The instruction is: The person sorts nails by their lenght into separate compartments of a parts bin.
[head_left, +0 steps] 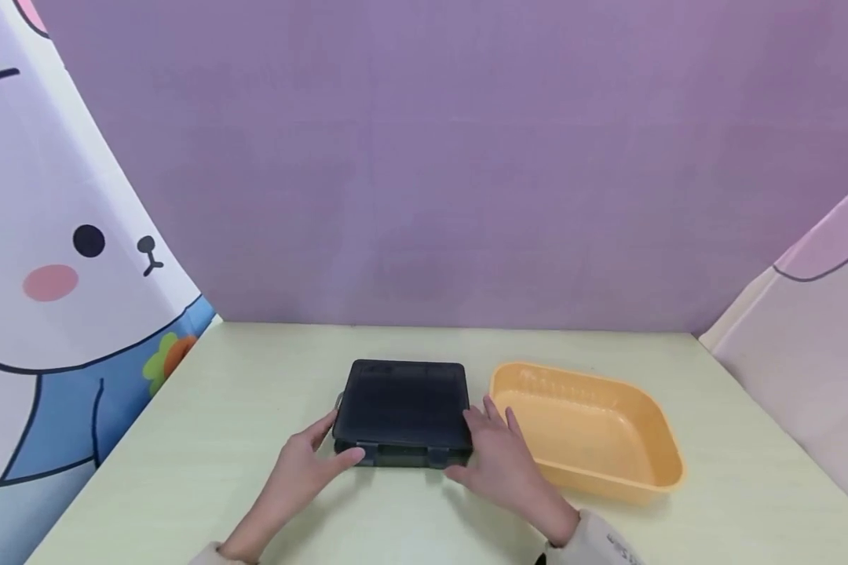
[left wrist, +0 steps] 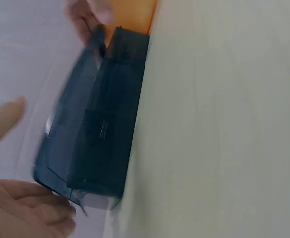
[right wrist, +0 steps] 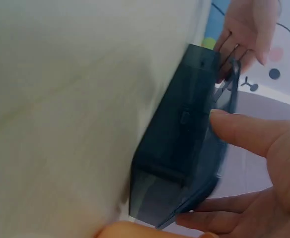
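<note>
A dark, see-through plastic case [head_left: 403, 402] with a flat lid lies on the table, its two latches facing me. In both wrist views its lid [right wrist: 217, 153] stands at a slight angle to the base. My left hand [head_left: 304, 467] is at the case's left side, fingers near the lid's edge and thumb by the front left corner; in the left wrist view that thumb is apart from the case. At the right side, my right hand [head_left: 502, 463] has its index finger against the edge and its thumb near the front. The case's contents cannot be made out.
A yellow-orange plastic tray [head_left: 586, 431] stands just right of the case, close to my right hand. The pale table [head_left: 268, 377] ends at a purple backdrop [head_left: 466, 173]. Cartoon-printed cloth [head_left: 56, 314] hangs at the left, and another printed cloth [head_left: 813, 361] at the right.
</note>
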Available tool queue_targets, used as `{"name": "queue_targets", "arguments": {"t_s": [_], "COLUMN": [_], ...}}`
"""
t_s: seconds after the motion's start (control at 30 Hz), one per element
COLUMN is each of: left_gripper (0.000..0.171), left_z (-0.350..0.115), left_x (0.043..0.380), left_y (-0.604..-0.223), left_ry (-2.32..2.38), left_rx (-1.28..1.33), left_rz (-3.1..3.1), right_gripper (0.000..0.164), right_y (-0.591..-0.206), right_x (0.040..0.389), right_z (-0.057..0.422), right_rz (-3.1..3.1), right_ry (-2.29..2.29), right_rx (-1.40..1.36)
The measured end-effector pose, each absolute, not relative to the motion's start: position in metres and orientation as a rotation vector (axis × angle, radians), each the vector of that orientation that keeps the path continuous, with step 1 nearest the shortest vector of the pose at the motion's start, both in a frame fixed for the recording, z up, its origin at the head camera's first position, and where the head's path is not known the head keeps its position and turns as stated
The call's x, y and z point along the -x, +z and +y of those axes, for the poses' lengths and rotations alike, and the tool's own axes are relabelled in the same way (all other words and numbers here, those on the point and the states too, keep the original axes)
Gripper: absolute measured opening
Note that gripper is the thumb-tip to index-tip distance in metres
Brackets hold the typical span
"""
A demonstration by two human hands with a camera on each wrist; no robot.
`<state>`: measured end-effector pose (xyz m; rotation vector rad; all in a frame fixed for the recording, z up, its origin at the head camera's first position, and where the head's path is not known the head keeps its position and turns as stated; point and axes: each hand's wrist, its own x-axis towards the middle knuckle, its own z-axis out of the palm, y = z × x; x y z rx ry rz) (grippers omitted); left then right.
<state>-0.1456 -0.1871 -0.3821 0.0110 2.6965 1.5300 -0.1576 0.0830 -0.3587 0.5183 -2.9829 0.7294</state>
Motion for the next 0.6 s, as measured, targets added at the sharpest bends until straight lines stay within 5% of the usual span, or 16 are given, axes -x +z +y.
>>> {"name": "queue_targets", "arguments": {"t_s": [0.2, 0.6], "left_gripper": [0.077, 0.073], "left_z": [-0.183, -0.169], "left_x": [0.144, 0.142], "left_y": [-0.385, -0.389], "left_ry": [1.328, 0.807], "left_rx": [-0.045, -0.292], "left_rz": [2.833, 3.201], "right_gripper": [0.067, 0.072], "right_y": [-0.367, -0.370], "right_x": [0.159, 0.160], "right_z": [0.079, 0.078], "right_rz": [-2.936, -2.950], "right_ry": [0.475, 0.349], "right_rx": [-0.564, -0.584]}}
